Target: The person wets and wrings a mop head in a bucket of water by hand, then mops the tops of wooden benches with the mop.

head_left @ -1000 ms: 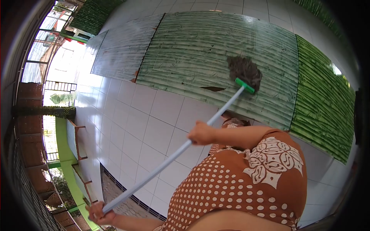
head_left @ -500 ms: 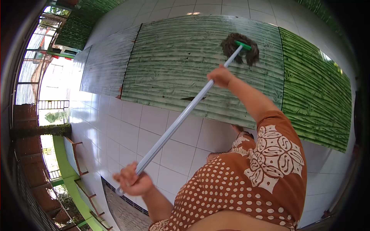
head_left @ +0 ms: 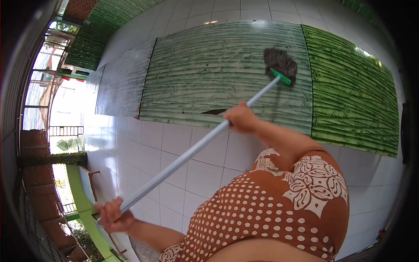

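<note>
A mop with a light blue-grey pole (head_left: 185, 156) slants across the view. Its green clamp (head_left: 280, 76) joins a dark grey string head (head_left: 280, 62), which lies on a mat printed with green bamboo (head_left: 187, 83). My right hand (head_left: 241, 118) is closed round the upper part of the pole. Near the pole's top end, at lower left, my left hand (head_left: 115, 215) wraps its fingers round it. A dark torn spot (head_left: 214, 112) shows near the mat's close edge.
A brighter green bamboo-print section (head_left: 353, 91) adjoins on the right, a paler one (head_left: 124, 81) on the left. White floor tiles (head_left: 174, 174) surround the mat. Open railings (head_left: 65, 131) and a green low wall (head_left: 78, 187) stand at left.
The mop head has come closer to me and slightly right, its strings now trailing behind the clamp. Both hands have shifted left and down with the pole.
</note>
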The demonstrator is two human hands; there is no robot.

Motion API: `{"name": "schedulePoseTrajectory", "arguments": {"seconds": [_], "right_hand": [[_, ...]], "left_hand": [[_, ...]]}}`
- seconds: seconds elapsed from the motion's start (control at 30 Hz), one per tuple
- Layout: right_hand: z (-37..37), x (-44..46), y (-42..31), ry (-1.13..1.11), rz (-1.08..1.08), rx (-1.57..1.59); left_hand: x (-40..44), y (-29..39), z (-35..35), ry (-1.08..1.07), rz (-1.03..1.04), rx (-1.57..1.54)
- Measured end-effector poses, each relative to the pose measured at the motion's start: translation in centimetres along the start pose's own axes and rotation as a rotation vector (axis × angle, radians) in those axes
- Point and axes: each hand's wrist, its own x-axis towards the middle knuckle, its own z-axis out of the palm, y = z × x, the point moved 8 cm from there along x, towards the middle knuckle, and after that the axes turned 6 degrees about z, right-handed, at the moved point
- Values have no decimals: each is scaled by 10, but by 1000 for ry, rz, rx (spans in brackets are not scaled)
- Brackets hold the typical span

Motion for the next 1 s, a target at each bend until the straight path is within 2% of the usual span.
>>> {"name": "schedulePoseTrajectory", "arguments": {"seconds": [0.03,0.1,0.17,0.2,0.27,0.33,0.47,0.53,0.57,0.6,0.63,0.67,0.7,0.73,0.8,0.83,0.9,1.0], "right_hand": [[2,-25,-38,23,-126,95],[24,-76,-98,-236,-315,295],[38,-109,-121,-231,-503,509],[31,-108,-115,-173,-481,474],[9,-100,-91,-63,-429,401],[-21,-82,-49,148,-456,323],[-68,-15,80,370,-423,84],[-92,26,159,436,-230,-144],[-94,45,212,350,56,-219],[-97,57,262,324,297,-222],[-98,62,310,294,538,-227],[-97,62,355,318,723,-78],[-94,57,390,346,903,66],[-91,56,397,364,912,98],[-78,43,402,401,942,169],[-85,37,379,406,893,35],[-92,19,289,410,785,-238],[-64,-18,196,462,690,-219]], "left_hand": [[-2,37,0,-35,9,-163],[-13,121,-17,-61,280,-2],[-15,142,0,-135,270,-100],[-10,141,4,-166,252,-160],[-6,120,22,-112,300,-166],[2,83,52,-93,308,-165],[27,-38,114,-122,218,-229],[42,-116,144,-25,172,-56],[48,-161,165,-157,30,-202],[50,-203,176,-259,-23,-53],[43,-239,193,-306,-76,-62],[36,-271,210,-332,-142,9],[27,-297,217,-351,-134,-59],[25,-308,217,-339,-156,-78],[17,-314,209,-327,-209,-113],[21,-308,196,-327,-207,-97],[30,-278,168,-349,-189,-118],[41,-220,101,-342,-206,-206]]}}
